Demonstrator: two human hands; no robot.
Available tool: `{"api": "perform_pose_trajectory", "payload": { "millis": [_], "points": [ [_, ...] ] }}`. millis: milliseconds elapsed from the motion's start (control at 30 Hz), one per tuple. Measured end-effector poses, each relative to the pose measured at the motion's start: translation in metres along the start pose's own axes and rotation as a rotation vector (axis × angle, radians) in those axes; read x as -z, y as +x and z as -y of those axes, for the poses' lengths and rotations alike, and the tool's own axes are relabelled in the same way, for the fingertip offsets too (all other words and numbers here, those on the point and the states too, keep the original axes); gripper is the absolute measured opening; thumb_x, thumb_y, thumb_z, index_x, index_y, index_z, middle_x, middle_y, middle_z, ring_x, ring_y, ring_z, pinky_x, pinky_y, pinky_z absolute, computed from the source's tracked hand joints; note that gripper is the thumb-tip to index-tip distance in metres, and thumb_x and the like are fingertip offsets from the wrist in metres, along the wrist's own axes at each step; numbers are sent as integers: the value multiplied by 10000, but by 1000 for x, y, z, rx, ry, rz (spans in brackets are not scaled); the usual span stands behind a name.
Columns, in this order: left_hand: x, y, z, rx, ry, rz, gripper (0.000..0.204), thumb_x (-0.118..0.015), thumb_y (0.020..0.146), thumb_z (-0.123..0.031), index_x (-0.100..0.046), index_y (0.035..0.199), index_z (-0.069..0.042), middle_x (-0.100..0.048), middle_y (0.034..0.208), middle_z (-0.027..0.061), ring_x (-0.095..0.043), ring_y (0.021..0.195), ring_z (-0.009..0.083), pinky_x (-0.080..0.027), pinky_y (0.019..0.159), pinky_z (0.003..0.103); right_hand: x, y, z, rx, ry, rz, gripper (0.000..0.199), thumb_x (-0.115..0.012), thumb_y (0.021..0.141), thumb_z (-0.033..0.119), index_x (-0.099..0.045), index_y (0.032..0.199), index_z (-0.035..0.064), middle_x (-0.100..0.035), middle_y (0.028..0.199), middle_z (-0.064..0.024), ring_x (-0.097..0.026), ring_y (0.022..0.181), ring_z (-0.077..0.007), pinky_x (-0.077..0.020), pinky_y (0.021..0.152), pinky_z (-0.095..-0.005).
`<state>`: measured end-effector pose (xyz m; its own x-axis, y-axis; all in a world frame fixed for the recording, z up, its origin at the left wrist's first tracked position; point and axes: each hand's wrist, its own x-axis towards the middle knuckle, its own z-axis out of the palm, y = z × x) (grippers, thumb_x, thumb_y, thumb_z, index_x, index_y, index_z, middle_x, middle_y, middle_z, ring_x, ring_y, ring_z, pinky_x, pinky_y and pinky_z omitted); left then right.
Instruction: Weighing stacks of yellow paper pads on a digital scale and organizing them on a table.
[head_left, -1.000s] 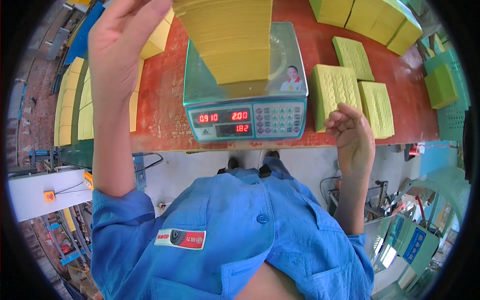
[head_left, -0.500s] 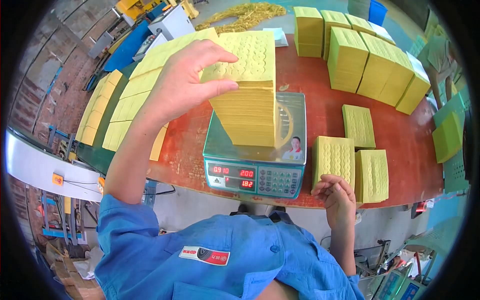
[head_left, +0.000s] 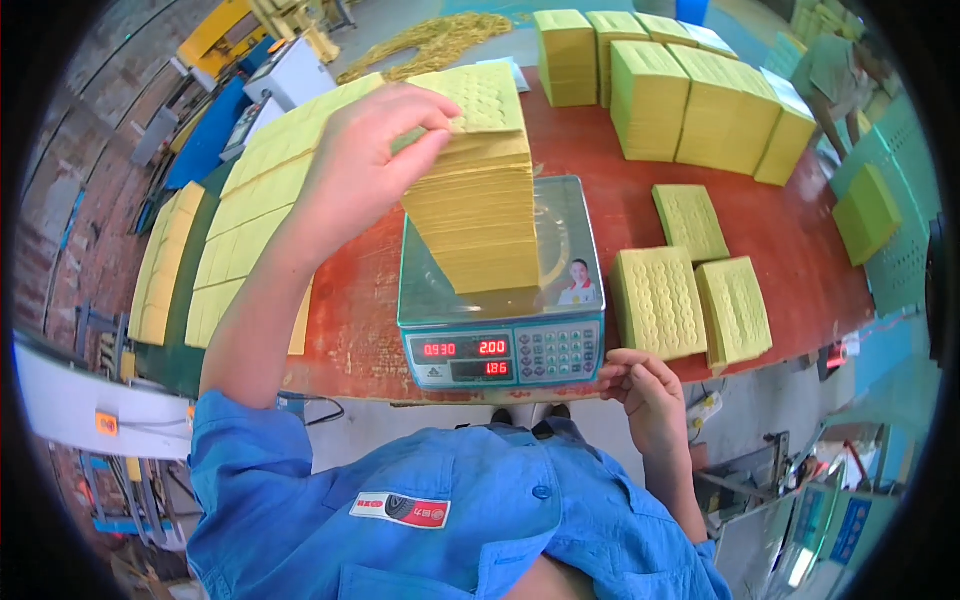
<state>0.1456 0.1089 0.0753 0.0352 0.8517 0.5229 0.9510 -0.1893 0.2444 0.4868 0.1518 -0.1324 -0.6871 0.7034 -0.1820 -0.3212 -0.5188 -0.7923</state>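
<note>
A tall stack of yellow embossed paper sheets stands on the pan of a teal digital scale with lit red digits. My left hand is at the stack's upper left edge, thumb and fingers closed on the top paper sheets, which sit slightly askew over those below. My right hand is low beside the scale's right front corner, at the table edge. Its fingers are curled together, with nothing visible in them. Just beyond it are three smaller piles of the same paper, one of them a pile with a chain-like pattern.
Tall yellow paper stacks line the back right of the red table. Long rows of yellow stacks lie at the left on a green surface. A co-worker bends at the far right. Yellow strands are heaped on the floor beyond.
My left thumb and fingers have closed onto the stack's top edge. The right hand has moved from the small pile toward the scale. The scale's lit digits have changed.
</note>
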Motion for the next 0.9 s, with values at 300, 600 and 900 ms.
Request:
{"api": "perform_pose_trajectory", "payload": {
  "millis": [300, 600, 900],
  "points": [
    [-18, -106, -88, -660, 5, 58, 101, -686, 760, -97, -649, 830, -34, -695, 1045, 130, -663, 957, 240, -508, 878, 388, -79, -17, -17, -1, 447, 371, 790, -581, 938, 466, -255, 1511, 29, -453, 1451, -162, -531, 1255, -239, -468, 997, -405],
    [-128, -158, -81, 37, -551, 225, 511, -656, 928, -222, -477, 1333, 33, -534, 1333, 179, -614, 1092, 306, -490, 948, 394, -47, -59, -40, 26, 72, -258, 535, -521, 890, -22, -422, 1415, -10, -555, 1344, -123, -555, 1208, -217, -445, 1020, -369],
    [-197, -132, -122, 1059, -1487, 428, 220, -610, 970, -164, -661, 1098, 8, -698, 939, 83, -662, 801, 140, -541, 720, 276, 22, -59, 0, 47, -291, -192, 434, -585, 888, 3, -532, 1319, -10, -633, 1158, -56, -584, 1044, -120, -466, 924, -294]
  ]
}}
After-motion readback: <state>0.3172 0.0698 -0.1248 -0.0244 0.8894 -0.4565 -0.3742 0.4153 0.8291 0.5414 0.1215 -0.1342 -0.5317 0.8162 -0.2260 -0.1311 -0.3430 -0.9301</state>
